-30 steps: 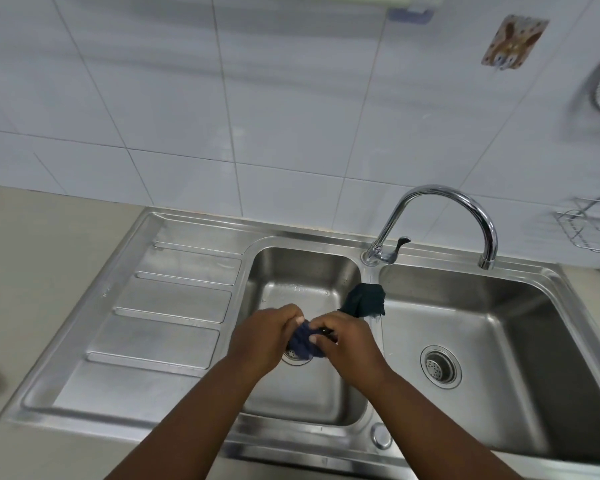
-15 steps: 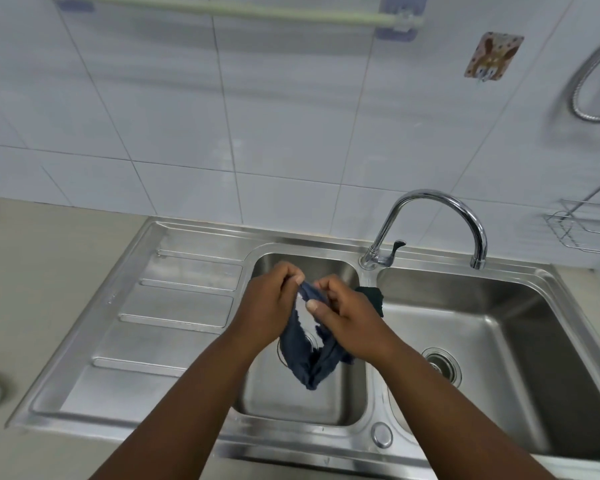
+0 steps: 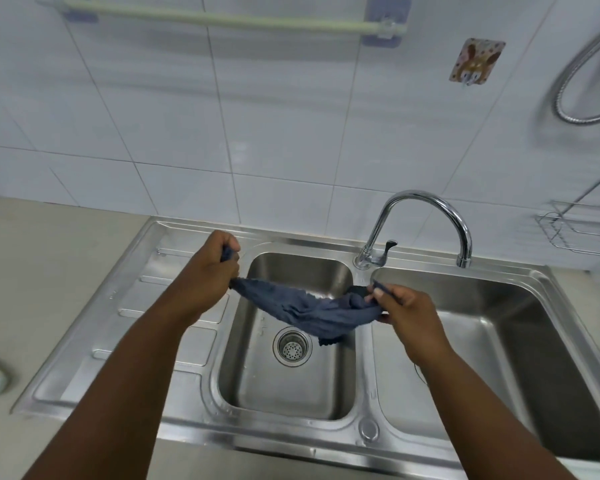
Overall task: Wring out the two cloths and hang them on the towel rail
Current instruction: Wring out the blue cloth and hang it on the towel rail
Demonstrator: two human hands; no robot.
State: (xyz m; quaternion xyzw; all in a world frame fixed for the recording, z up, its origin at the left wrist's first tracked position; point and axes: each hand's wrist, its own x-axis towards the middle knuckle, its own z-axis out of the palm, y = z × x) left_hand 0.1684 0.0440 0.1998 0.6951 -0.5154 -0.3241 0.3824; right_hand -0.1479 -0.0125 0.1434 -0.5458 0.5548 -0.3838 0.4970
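While I hold: blue cloth (image 3: 312, 311) stretched over the small basin (image 3: 284, 386), left hand (image 3: 208, 275) and right hand (image 3: 400, 311) each clenched on an end.
Long axis: left-right, sagging mid.
Rail (image 3: 222, 19): far, up-left; left hand nearer.
Second cloth (image 3: 358, 290): on the sink divider, I reckon.

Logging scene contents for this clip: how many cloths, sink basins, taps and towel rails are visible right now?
Cloths: 2, a blue-grey cloth stretched between left hand and right hand, and a dark cloth mostly hidden behind it
Steel sink basins: 2
Chrome tap: 1
Pale towel rail: 1
Total: 6
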